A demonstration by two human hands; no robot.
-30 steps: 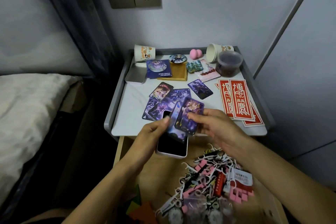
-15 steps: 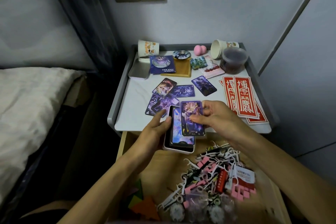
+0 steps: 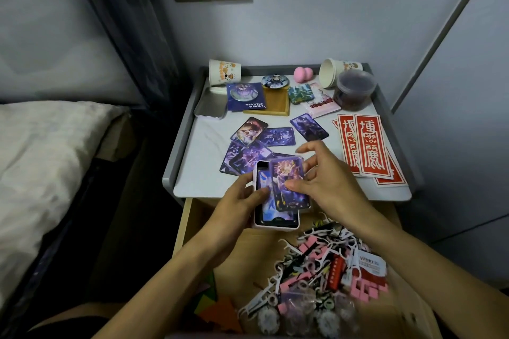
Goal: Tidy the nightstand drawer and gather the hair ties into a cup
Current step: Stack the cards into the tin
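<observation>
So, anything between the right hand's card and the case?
Nothing visible. The card, held by the right hand, sits directly over the case gripped in the left hand, above a second card in it.

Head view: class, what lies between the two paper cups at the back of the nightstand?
A round badge and a pink sponge, between the left paper cup and the tipped right paper cup, shown in the head view.
</observation>
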